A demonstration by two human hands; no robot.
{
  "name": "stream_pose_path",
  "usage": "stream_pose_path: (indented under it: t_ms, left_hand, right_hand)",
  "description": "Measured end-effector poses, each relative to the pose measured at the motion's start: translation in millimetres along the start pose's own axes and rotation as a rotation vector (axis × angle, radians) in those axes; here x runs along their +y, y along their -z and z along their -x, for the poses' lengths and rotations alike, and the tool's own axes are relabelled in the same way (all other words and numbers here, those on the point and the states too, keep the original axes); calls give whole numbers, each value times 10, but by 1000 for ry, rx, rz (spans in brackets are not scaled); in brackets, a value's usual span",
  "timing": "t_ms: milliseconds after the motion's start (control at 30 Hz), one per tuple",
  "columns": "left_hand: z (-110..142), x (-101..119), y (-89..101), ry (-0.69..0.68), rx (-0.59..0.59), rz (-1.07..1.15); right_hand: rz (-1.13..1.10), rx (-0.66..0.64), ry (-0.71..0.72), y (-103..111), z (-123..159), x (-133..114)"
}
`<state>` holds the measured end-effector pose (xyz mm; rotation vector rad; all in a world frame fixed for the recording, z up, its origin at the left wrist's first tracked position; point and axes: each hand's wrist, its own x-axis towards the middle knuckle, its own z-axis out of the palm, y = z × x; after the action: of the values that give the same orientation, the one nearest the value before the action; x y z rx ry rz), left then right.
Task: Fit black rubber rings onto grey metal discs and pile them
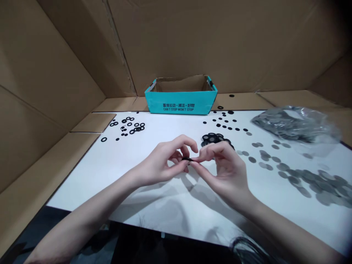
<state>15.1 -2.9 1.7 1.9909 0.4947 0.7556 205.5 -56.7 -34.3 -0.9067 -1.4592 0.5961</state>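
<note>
Over the middle of the white table [115, 176], a thin black disc [187, 159] is held almost edge-on between both hands. My left hand [170, 157] pinches its left side, thumb below and fingers curled above. On its right side, the thumb and forefinger of my right hand [221, 163] are closed on the edge. Whether the disc is a ring or solid cannot be made out at this angle. Just behind my right hand lies a pile of black rings with grey centres [212, 139], partly covered by the fingers.
A turquoise open box [181, 102] stands at the back. Black rings [136, 129] and small black dots lie at left. Small black discs [224, 127] are scattered right of the box. Grey discs [310, 178] spread at right, beside a clear plastic bag [294, 123]. Cardboard walls [220, 44] surround the table.
</note>
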Motion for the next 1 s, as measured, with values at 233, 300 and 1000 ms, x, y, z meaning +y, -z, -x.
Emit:
stream_pose_path:
  t_ms: [233,300,1000]
  left_hand:
    - [-11,-43,14,-82,66,31]
    - [4,-59,13,-43,63,85]
    - [8,-72,7,-277,126,-93]
  right_hand:
    - [-232,-52,-266,23,-93,-43]
    - [-295,-60,-310,21,-102,-49]
    - [-552,-170,-729,52,-141,-66]
